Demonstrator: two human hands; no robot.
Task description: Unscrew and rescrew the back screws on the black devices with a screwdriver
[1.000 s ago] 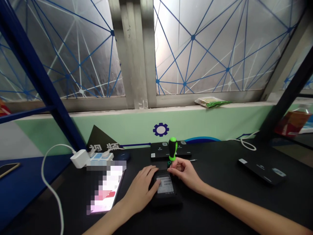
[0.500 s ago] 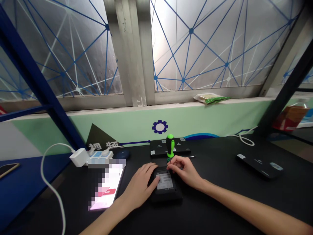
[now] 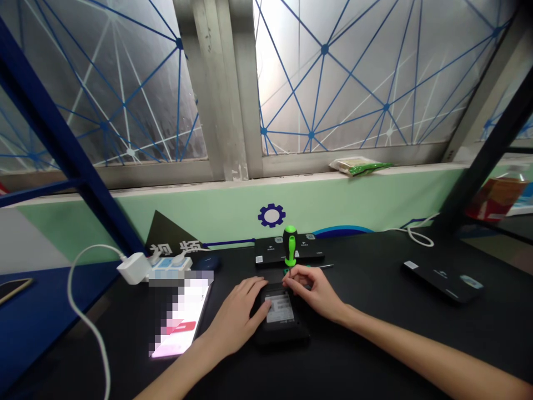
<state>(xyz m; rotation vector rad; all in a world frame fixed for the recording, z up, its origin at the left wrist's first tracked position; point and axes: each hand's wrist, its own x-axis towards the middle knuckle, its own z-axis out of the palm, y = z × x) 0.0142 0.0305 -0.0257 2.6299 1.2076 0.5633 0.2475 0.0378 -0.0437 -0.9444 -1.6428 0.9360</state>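
A small black device (image 3: 282, 328) with a white label lies on the black table (image 3: 375, 333). My left hand (image 3: 239, 316) rests flat on its left side, holding it down. My right hand (image 3: 314, 291) pinches the lower shaft of a green and black screwdriver (image 3: 290, 246), which stands upright with its tip at the device's far edge.
A lit phone (image 3: 180, 319) lies left of the device. A white power strip (image 3: 156, 265) with a cable sits behind it. Two flat black boxes lie at the back (image 3: 291, 250) and at the right (image 3: 443, 280). Blue shelf posts (image 3: 62, 139) frame both sides.
The view has shifted slightly. The screwdriver handle has turned a little in my right hand. My left hand stays on the device.
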